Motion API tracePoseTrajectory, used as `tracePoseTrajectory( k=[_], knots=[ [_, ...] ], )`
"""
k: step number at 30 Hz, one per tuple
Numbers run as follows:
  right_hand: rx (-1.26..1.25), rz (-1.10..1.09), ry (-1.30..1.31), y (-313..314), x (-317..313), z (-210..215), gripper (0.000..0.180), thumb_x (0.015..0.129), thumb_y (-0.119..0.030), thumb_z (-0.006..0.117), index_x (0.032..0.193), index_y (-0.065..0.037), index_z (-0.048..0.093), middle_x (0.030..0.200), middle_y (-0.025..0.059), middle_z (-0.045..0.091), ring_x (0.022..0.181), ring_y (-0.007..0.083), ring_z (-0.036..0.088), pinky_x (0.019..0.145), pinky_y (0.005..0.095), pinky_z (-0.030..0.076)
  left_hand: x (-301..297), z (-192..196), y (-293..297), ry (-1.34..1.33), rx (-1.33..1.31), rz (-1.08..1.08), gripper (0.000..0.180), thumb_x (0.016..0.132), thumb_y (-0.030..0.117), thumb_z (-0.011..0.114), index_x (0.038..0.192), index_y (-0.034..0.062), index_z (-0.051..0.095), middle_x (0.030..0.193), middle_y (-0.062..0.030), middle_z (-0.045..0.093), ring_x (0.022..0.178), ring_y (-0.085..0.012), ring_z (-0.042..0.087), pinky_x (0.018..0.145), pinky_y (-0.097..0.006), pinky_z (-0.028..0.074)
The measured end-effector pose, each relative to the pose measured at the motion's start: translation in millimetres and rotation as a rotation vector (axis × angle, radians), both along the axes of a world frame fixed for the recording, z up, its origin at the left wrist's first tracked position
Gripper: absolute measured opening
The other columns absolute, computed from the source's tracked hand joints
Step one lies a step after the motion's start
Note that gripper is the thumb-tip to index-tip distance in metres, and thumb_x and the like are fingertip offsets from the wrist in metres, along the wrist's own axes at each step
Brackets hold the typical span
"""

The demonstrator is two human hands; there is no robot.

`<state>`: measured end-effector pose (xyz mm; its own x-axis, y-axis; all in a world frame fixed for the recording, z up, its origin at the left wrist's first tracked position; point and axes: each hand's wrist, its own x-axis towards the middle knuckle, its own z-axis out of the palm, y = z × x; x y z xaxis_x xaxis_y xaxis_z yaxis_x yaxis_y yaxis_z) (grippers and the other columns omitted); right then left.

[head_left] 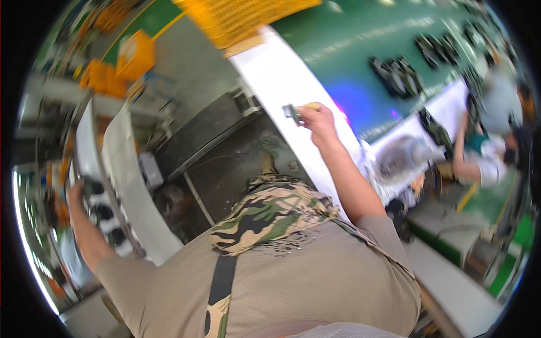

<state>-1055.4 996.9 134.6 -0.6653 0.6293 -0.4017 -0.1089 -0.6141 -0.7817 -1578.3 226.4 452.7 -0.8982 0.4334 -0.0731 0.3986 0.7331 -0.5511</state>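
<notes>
My right hand (318, 121) is raised over the long white table (276, 73) in front of me. Its fingers are closed on a small dark metallic part (291, 114), and a bit of yellow shows by the fingertips. The part's exact kind is too blurred to make out. My left arm stretches far out to the left, and my left hand (74, 193) is beside a dark part (92, 186) next to a shelf rail (112, 205). Its fingers are small and smeared, so their grip does not show.
White panels (121, 152) and a dark bench (208, 129) stand on my left. Yellow crates (242, 19) sit at the far end of the table, with orange bins (135, 56) beyond. At right, a co-worker (490, 163) handles dark parts near a clear plastic bag (403, 158).
</notes>
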Motion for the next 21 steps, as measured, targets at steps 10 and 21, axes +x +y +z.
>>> tracePoseTrajectory(
  k=[10,21],
  knots=[
    [-0.085,-0.431,-0.045,40,143,-11,0.02,0.081,-0.013,0.075,0.081,-0.009,0.055,0.074,0.0046,0.063,0.059,0.0139,0.059,0.052,0.0256,0.039,4,-170,481,-0.143,0.724,-0.017,0.051,0.077,0.042,0.073,0.108,0.0016,0.07,0.105,-0.0173,0.071,0.1,-0.0317,0.066,0.087,-0.039,0.049],
    [-0.102,-0.959,-0.182,37,239,-23,0.02,0.08,-0.013,0.076,0.085,-0.008,0.058,0.076,0.0021,0.064,0.061,0.0095,0.057,0.054,0.0243,0.041,420,-443,1029,-1.73,0.769,0.247,0.087,0.077,0.056,0.076,0.129,-0.0073,0.049,0.112,-0.0203,0.065,0.085,-0.0237,0.068,0.072,-0.036,0.055]
  ],
)
